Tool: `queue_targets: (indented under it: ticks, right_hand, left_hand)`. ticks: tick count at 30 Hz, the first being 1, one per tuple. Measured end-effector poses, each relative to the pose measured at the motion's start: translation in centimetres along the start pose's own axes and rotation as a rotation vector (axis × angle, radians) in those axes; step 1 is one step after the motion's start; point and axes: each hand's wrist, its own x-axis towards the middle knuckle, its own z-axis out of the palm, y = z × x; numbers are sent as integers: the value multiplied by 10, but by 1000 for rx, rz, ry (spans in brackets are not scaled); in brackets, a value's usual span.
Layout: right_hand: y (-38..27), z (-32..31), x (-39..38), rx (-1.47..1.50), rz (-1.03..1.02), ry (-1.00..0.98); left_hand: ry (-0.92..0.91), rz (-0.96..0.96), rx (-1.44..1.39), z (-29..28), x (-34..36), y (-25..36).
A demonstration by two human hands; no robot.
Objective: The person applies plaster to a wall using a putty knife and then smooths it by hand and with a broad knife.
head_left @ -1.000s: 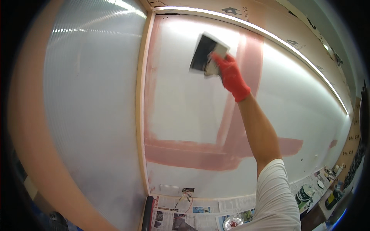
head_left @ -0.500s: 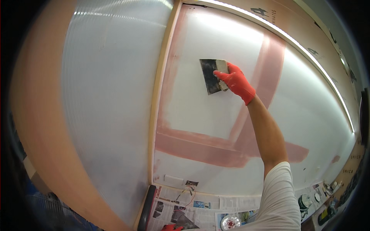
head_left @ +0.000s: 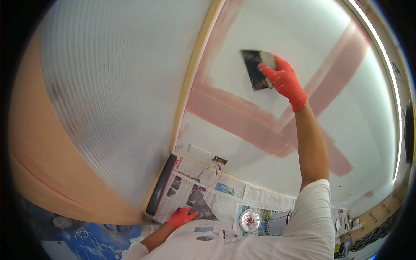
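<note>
Right grip closed round the pale handle of a scraper, dark blade left of the fingers.

The trowel was a little blurred. The white shirt hid the lower part of the dark plate, and the upper edge cut the light strip.

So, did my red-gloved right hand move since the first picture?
Yes: the right hand moved down, closer to the lower pink stripe.
</note>
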Motion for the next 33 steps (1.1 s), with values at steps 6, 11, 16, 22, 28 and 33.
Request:
queue_targets:
  ticks: [6,11,16,22,28,33]
  right_hand:
    - [43,59,-54,-273,-33,-134]
    - [95,117,-128,472,152,-40]
    - [190,185,-289,123,22,-221]
    - [203,188,-416,208,285,-83]
    - [218,226,-448,384,429,253]
    - [167,244,-427,161,342,198]
  left_hand:
    - [-8,-7,28,-2,-1,6]
    - [-33,-51,-14,-7,-5,8]
    - [-29,-38,-27,1,1,12]
    - [-16,19,-491,2,12,-12]
    - [49,290,-179,0,32,64]
    - [-3,270,202,-11,15,167]
